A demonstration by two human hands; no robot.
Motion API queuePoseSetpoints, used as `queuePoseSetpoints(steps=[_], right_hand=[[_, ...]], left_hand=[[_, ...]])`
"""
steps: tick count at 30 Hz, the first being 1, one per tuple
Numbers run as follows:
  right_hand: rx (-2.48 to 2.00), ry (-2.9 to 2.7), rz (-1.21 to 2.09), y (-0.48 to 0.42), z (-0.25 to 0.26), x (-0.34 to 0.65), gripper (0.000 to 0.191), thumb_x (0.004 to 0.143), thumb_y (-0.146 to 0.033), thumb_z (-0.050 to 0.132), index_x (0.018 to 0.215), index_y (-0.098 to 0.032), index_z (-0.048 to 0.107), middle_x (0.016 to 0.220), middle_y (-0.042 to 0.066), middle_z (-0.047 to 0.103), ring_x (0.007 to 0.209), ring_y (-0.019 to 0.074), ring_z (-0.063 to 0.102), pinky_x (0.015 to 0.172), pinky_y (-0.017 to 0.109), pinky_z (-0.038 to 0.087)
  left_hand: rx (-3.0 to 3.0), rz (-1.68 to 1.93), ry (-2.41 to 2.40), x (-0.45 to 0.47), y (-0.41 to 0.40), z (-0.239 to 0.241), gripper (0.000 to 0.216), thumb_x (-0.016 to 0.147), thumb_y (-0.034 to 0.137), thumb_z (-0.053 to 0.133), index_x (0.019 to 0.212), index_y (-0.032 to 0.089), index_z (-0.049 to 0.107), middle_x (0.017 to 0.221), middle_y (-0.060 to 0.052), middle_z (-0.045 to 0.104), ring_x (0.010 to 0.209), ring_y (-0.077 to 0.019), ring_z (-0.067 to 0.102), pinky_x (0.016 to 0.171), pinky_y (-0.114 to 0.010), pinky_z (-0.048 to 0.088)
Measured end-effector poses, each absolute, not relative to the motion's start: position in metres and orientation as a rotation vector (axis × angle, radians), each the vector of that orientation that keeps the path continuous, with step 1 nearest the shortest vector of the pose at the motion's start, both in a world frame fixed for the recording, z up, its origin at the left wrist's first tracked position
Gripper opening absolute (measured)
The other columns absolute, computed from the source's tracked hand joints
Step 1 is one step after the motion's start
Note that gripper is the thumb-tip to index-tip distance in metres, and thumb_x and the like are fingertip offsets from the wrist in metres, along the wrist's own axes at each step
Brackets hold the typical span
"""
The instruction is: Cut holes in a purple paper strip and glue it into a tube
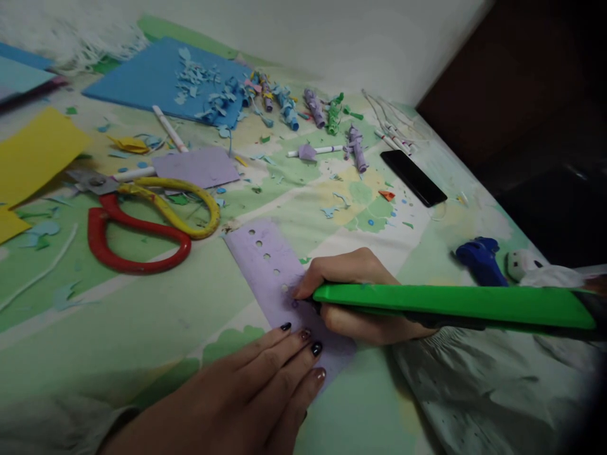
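From where I stand, the purple paper strip (253, 272) lies flat on the patterned surface (156, 328), slanting from beside the scissors (116, 212) down towards the person. A row of small round holes (266, 256) runs along it from its far end, and a dark ring mark (294, 304) follows in the same line, right by the right fingertips.

The left hand (241, 392) lies palm down over the near part of the strip, its fingers laid nearly together and pressing on the paper. The right hand (358, 268) pinches a green-handled tool (450, 305) close to its working end, thumb and forefinger low on it. The fingers cover the tip, so I cannot tell whether it is a blade or a pen.

To do this well, I would let the left fingers bear down evenly, near enough to stop the paper buckling but out of the tip's path, in case it is sharp. Small, slow turns of the tip suit so tight a ring, and spacing it by its neighbours should make the row even. Light pressure seems wise, since thin paper could tear and the cloth underneath could get marked.
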State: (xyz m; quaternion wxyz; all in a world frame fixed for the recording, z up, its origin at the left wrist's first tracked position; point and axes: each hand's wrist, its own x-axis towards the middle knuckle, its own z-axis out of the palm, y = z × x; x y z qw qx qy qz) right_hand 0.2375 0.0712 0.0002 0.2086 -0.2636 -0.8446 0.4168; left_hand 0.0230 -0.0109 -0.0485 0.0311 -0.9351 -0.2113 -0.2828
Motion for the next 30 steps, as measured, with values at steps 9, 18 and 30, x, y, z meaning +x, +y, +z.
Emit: queuePoseSetpoints(steps=[9,18,30], right_hand=[[-0.739,-2.349,1.161,0.070,0.001,0.238,0.021,0.074,-0.010,0.054,0.092,-0.012,0.063,0.077,0.003,0.066,0.061,0.0083,0.056,0.056,0.018,0.043],[-0.757,-2.331,1.175,0.070,0.003,0.238,0.021,0.072,-0.010,0.054,0.090,-0.012,0.063,0.075,0.002,0.065,0.060,0.0079,0.054,0.056,0.018,0.043],[-0.697,-2.292,1.179,0.071,-0.003,0.237,0.023,0.071,-0.011,0.053,0.090,-0.011,0.065,0.070,0.002,0.063,0.058,0.0083,0.053,0.055,0.019,0.042]], left_hand=[[-2.858,-0.891,-0.662,0.023,-0.013,-0.050,0.024,0.093,0.018,0.047,0.107,0.015,0.067,0.109,-0.002,0.071,0.109,-0.0184,0.059,0.106,-0.032,0.036],[-2.868,-0.881,-0.675,0.022,-0.010,-0.048,0.024,0.093,0.020,0.047,0.107,0.018,0.067,0.110,0.000,0.070,0.110,-0.0170,0.058,0.107,-0.030,0.035],[-2.668,-1.138,-1.194,0.023,0.005,-0.029,0.025,0.090,0.017,0.042,0.102,0.025,0.062,0.097,-0.002,0.070,0.099,-0.0204,0.063,0.085,-0.036,0.053]])
